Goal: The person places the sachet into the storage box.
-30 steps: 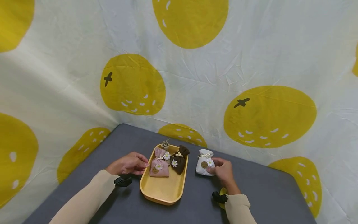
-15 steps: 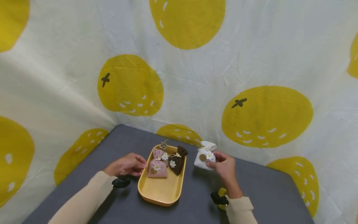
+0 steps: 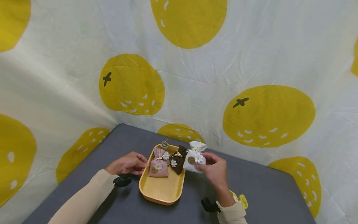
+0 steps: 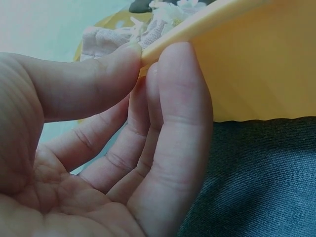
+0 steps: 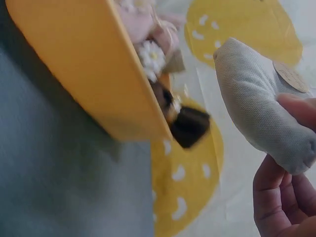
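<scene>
A white drawstring pouch (image 3: pixel 192 161) with a daisy and a round brown tag is held up by my right hand (image 3: pixel 215 171), thumb in front and fingers behind. In the head view it overlaps the right rim of a yellow tray (image 3: pixel 167 189). My left hand (image 3: pixel 130 164) pinches the tray's left rim between thumb and fingers, as the left wrist view shows up close. Inside the tray lie a pink pouch (image 3: pixel 158 169) and a dark brown pouch (image 3: pixel 176 165), each with a daisy. Behind the pink one a beige pouch (image 3: pixel 165 145) is partly hidden.
A small yellow object (image 3: pixel 242 201) lies on the dark grey table (image 3: pixel 268 193) beside the right wrist, partly covered by the sleeve. A white curtain (image 3: pixel 195 77) printed with yellow fruit hangs behind the table and along its left side.
My right hand has lifted the white pouch off the table and carried it left to the tray's right rim. The left hand keeps its grip on the tray.
</scene>
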Demonstrator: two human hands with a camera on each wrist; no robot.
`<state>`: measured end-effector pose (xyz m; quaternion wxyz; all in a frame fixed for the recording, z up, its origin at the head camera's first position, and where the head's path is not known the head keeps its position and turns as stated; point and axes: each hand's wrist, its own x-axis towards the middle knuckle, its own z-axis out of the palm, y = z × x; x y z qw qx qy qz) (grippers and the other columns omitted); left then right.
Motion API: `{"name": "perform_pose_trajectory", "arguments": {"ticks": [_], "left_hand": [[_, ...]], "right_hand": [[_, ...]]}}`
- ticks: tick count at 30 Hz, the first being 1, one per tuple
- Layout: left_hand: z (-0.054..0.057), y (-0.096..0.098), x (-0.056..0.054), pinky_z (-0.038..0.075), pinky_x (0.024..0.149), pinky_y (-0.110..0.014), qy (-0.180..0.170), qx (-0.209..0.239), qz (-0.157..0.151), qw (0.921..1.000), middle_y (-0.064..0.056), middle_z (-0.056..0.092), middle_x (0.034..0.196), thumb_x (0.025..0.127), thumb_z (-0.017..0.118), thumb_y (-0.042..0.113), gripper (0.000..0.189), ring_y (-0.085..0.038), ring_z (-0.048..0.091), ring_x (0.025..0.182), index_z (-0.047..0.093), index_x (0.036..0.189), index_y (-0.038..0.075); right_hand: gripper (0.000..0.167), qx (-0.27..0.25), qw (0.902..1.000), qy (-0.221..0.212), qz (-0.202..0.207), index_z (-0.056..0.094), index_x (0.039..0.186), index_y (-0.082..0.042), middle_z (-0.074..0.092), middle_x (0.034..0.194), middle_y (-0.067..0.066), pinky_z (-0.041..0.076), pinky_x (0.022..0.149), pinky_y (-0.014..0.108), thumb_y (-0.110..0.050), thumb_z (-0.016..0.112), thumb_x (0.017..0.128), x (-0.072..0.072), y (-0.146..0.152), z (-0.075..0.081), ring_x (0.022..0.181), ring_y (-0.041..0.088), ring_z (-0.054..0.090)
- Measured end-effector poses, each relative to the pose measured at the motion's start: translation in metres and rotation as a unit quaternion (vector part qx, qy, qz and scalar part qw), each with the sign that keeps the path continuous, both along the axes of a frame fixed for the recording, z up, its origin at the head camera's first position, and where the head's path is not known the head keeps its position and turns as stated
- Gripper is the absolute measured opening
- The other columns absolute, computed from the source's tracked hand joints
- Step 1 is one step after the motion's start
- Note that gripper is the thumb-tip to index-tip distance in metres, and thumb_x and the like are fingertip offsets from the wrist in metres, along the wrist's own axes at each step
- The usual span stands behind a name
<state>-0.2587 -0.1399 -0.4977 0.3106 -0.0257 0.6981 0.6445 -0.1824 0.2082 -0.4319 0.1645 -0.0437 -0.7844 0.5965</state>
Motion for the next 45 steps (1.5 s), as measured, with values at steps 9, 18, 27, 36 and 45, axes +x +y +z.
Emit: {"name": "perform_pose_trajectory", "arguments": {"ticks": [9,18,27,36,45], "left_hand": [[-0.002,0.000,-0.002,0.063,0.066,-0.030,-0.007,0.002,0.001,1.0000,-0.006,0.072,0.085,0.095,0.072,0.003,0.012,-0.014,0.067,0.069,0.069,0.106,0.001],[-0.002,0.001,-0.001,0.062,0.065,-0.030,-0.008,-0.003,0.001,1.0000,-0.006,0.072,0.084,0.095,0.072,0.003,0.013,-0.014,0.067,0.067,0.068,0.107,0.001],[0.001,0.001,-0.001,0.062,0.065,-0.029,-0.005,-0.002,-0.004,1.0000,-0.005,0.072,0.084,0.095,0.072,0.004,0.013,-0.013,0.068,0.068,0.068,0.107,0.000],[0.003,0.002,0.000,0.062,0.065,-0.029,-0.002,0.006,-0.006,1.0000,-0.006,0.072,0.085,0.095,0.071,0.003,0.012,-0.013,0.067,0.067,0.068,0.106,0.001],[0.003,-0.001,0.000,0.062,0.066,-0.029,-0.003,0.010,-0.019,0.9998,-0.004,0.072,0.083,0.095,0.071,0.004,0.013,-0.012,0.067,0.068,0.068,0.107,0.000]], "right_hand": [[0.033,0.066,0.9975,-0.024,0.008,0.078,0.088,-0.007,0.072,0.078,0.009,0.050,0.061,0.022,0.003,0.092,0.060,0.009,-0.031,-0.016,0.069,0.011,0.059],[0.027,0.128,0.9915,-0.021,-0.009,0.079,0.090,-0.008,0.073,0.078,0.007,0.052,0.063,0.023,-0.001,0.088,0.066,0.011,-0.044,-0.013,0.071,0.012,0.061],[0.024,0.200,0.9793,0.029,-0.009,0.079,0.080,-0.012,0.073,0.075,0.003,0.053,0.059,0.021,0.004,0.090,0.065,0.013,-0.060,-0.018,0.066,0.008,0.064],[0.019,0.268,0.9586,0.073,-0.064,0.079,0.076,-0.010,0.069,0.068,0.001,0.048,0.057,0.026,0.001,0.089,0.065,0.014,-0.071,-0.025,0.061,0.009,0.058],[0.019,0.377,0.9146,0.122,-0.081,0.077,0.077,-0.010,0.068,0.071,0.004,0.052,0.059,0.038,-0.009,0.092,0.067,0.015,-0.080,-0.038,0.062,0.021,0.064]]}}
